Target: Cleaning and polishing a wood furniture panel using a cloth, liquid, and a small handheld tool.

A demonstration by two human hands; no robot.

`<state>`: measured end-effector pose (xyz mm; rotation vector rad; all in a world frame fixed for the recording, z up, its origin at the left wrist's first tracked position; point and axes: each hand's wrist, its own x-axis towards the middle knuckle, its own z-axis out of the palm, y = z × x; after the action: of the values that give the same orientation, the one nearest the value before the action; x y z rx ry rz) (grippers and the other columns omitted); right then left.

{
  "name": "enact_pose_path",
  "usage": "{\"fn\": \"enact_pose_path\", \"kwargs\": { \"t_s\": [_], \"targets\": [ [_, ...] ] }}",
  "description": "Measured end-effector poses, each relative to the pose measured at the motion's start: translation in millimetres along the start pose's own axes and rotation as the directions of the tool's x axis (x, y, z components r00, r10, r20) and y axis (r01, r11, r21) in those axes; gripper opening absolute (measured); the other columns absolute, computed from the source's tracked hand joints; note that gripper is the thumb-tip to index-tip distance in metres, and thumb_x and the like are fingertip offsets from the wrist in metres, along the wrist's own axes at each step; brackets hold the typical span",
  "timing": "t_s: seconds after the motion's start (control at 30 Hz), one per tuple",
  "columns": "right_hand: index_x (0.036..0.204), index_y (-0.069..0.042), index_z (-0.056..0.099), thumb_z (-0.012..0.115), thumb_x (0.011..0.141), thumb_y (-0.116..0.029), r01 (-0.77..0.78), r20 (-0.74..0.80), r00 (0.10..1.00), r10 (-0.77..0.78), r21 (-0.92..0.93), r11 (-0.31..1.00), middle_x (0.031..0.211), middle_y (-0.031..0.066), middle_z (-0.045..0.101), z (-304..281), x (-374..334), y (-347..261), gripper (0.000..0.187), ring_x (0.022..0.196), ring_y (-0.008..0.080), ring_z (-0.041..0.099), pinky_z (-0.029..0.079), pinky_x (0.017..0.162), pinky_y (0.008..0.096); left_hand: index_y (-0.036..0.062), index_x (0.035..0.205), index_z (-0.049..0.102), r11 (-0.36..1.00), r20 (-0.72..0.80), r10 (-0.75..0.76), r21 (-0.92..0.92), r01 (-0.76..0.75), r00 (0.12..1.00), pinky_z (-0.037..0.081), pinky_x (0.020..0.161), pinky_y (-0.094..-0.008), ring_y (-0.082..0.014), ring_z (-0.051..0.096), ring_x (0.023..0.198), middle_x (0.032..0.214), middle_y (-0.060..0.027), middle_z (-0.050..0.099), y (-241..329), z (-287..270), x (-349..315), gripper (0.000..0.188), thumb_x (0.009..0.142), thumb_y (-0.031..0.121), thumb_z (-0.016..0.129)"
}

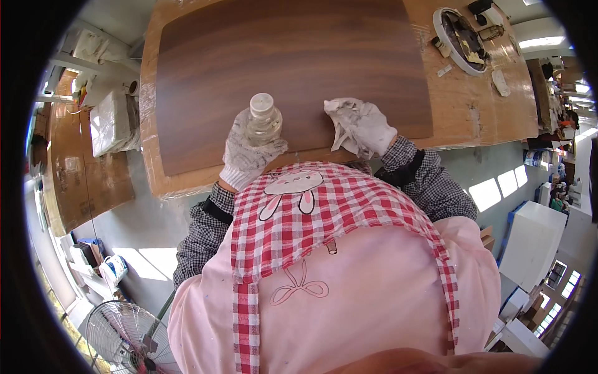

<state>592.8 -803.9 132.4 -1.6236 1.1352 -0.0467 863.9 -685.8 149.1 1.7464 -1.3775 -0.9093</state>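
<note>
Clear bottle [265, 129] in left grip [247, 148], long axis upright, cap [261, 103] up

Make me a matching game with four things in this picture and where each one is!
Things:
1. Clear bottle
2. Crumpled white cloth
3. Brown board
4. Fan

Places:
A. Near the picture's lower left corner
B. In the gloved right hand
C. Lying flat on the table
D. In the gloved left hand

Right pairs: 1-D, 2-B, 3-C, 4-A
</note>
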Motion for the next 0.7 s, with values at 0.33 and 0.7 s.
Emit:
{"fn": "enact_pose_path", "kwargs": {
  "t_s": [0.33, 0.7],
  "targets": [
    [0.134, 0.001, 0.051, 0.058, 0.101, -0.017, 0.064, -0.049, 0.995, -0.086, 0.981, 0.181, 0.122, 0.0126, 0.06, 6.7, -28.1, 4.5, 0.038, 0.108, 0.0211, 0.062, 0.057, 0.091, 0.0336, 0.0074, 0.139, 0.05, 0.889, 0.22, -0.006, 0.449, -0.096, 0.976, 0.048, 0.102, -0.0403, -0.0319, 0.057, 0.121, 0.13, -0.0169, 0.06, 36.9, 10.6, 11.8, 0.08, 0.073, 0.037, 0.083],
    [0.134, 0.002, 0.05, 0.057, 0.102, -0.024, -0.092, 0.078, 0.978, -0.193, 0.994, -0.066, 0.109, 0.0144, 0.062, 18.1, -27.8, 14.0, 0.041, 0.095, 0.0252, 0.064, 0.059, 0.084, 0.0416, 0.006, 0.125, 0.057, 0.75, 0.303, 0.022, 0.626, -0.216, 0.953, 0.049, 0.097, -0.0427, -0.033, 0.062, 0.11, 0.115, -0.0174, 0.064, 63.0, 9.6, 23.0, 0.061, 0.078, 0.04, 0.075]
  ]
}}
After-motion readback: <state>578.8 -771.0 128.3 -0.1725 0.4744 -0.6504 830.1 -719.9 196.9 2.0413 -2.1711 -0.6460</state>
